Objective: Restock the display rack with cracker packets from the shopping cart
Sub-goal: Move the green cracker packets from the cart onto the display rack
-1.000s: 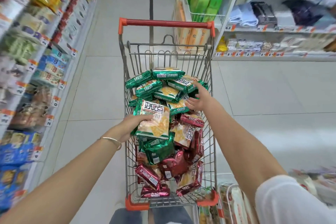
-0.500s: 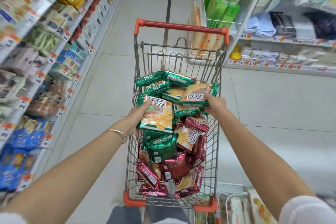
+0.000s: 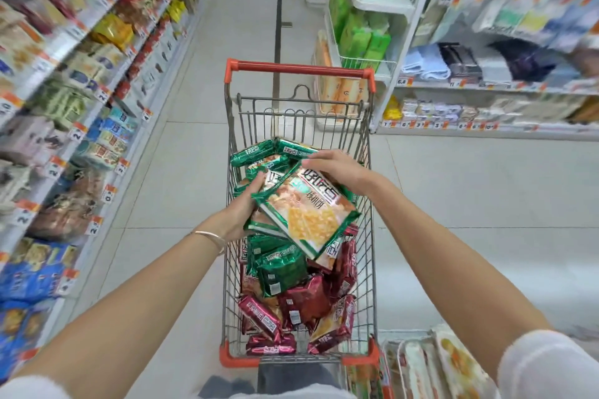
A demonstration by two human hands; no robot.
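Long white display rack [image 3: 81, 81] of blurred snack goods along the left of the aisle; target shelf not identifiable.

Grey wire shopping cart with red-orange handle [image 3: 299, 67] in mid-aisle, apart from that rack. Carries a loose heap of green and dark-red foil cracker packets [image 3: 285, 272].

Above the heap, a small stack of green-bordered foil packets printed with golden crackers [image 3: 308, 217], sloping down toward the near right. Shows no packet placed on a shelf yet.

Left hand [image 3: 243, 207] clamped on the stack's left edge, thumb on top, fingers hidden beneath. Right hand [image 3: 337, 168] curled over the far end of the top packet, apparently pinching it.

Thin metal bangle [image 3: 209, 236] on the left wrist.

Likely failure points:
- Slippage of the top packet off the slick, sloping stack upon release by the right hand.
- Fanning-out and loss of lower packets under a one-sided grip during the swing to the rack.
- Crushing of brittle crackers under too tight a squeeze.
- Snagging of the bangle on cart wire.
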